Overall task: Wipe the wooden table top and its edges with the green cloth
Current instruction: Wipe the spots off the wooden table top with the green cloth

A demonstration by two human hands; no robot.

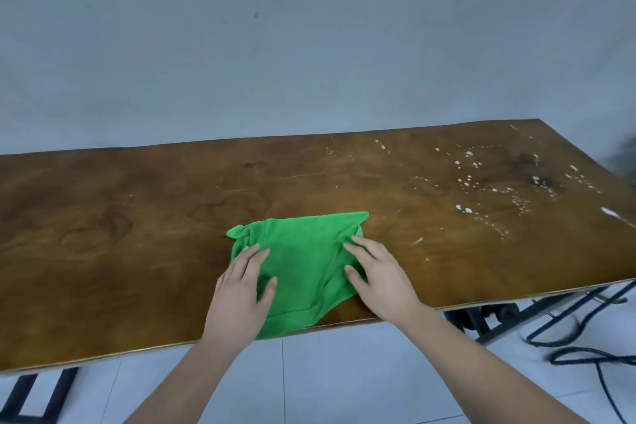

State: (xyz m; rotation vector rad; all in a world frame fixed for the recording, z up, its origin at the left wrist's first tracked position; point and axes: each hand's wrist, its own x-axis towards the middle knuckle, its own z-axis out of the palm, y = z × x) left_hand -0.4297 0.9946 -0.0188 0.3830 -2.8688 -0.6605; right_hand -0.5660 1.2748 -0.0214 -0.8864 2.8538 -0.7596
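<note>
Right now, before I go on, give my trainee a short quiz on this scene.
1. True or false: the left hand and right hand both rest flat on the cloth.
2. White specks lie towards which end of the table? A) left B) right C) under the cloth
3. Fill in: the cloth lies by the table's ____ edge (near or far).
Key: 1 true; 2 B; 3 near.

One table [120,234], one cloth [303,262], two hands [241,293] [382,282]
</note>
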